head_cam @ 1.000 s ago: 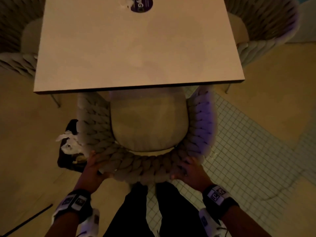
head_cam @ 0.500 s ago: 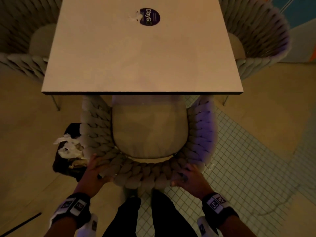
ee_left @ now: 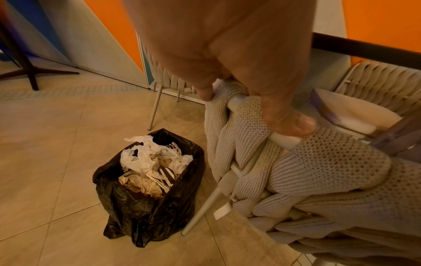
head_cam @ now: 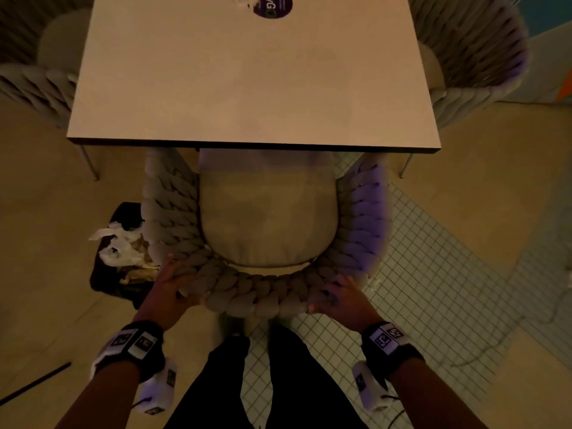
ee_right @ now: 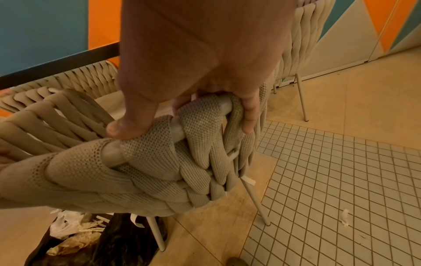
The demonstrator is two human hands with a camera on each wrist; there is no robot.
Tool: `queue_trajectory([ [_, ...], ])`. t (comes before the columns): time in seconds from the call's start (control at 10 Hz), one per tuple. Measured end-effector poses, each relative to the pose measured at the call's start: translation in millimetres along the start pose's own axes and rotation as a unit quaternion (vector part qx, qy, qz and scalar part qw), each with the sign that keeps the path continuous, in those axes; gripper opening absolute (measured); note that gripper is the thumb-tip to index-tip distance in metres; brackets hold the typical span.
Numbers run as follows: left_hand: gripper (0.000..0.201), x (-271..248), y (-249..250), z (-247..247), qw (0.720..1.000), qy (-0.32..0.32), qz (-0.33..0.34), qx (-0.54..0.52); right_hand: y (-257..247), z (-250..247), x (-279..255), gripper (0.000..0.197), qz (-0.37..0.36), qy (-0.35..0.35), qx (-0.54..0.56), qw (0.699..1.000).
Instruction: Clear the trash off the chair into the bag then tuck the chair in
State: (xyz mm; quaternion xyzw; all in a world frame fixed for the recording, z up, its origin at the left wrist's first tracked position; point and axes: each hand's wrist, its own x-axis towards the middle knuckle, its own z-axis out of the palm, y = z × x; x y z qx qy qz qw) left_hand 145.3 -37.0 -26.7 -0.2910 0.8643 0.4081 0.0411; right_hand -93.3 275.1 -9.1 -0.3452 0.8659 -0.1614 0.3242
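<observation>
The beige woven-rope chair (head_cam: 266,286) stands at the table (head_cam: 247,88), and the front of its bare seat cushion (head_cam: 267,212) lies under the table edge. My left hand (head_cam: 178,281) grips the left of the chair's back rim, fingers curled over the tube (ee_left: 248,109). On the right of the same rim, my right hand (head_cam: 331,294) holds on with thumb and fingers wrapped round it (ee_right: 187,124). A black trash bag (head_cam: 114,283) stuffed with crumpled paper (ee_left: 148,158) stands on the floor just left of the chair.
Two similar woven chairs (head_cam: 470,57) (head_cam: 34,82) flank the table. A purple sticker (head_cam: 274,6) is on the tabletop. A small white scrap (ee_right: 346,216) lies on the tiled floor at the right. My legs (head_cam: 278,382) stand right behind the chair.
Both hands keep their grip on the chair back. The chair sits about the same against the table and the bag; my head view has shifted slightly.
</observation>
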Motion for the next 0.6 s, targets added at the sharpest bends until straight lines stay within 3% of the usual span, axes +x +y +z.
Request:
queue_trajectory([
  [0.2,0.059,0.6,-4.9,0.2,0.999,-0.017,-0.023,0.023,-1.3,-0.3,0.3,0.099,0.013,-0.008,-0.008,1.0],
  [0.3,0.062,1.6,1.4,-3.2,0.997,-0.041,-0.049,0.031,-5.0,-5.8,3.3,0.092,0.037,-0.061,-0.009,0.997],
  [0.4,0.071,-8.1,16.4,-12.9,0.998,-0.042,-0.049,-0.005,-23.1,-30.6,7.9,0.067,0.038,-0.142,0.038,0.988],
  [0.5,0.074,-24.3,28.7,-30.0,1.0,0.003,-0.028,0.005,-87.3,-105.0,11.9,0.048,0.01,-0.111,0.129,0.985],
  [0.6,0.078,-71.6,6.6,-39.9,0.998,0.034,-0.055,-0.014,-176.9,-218.2,-13.8,0.047,-0.095,0.035,0.275,0.956],
])
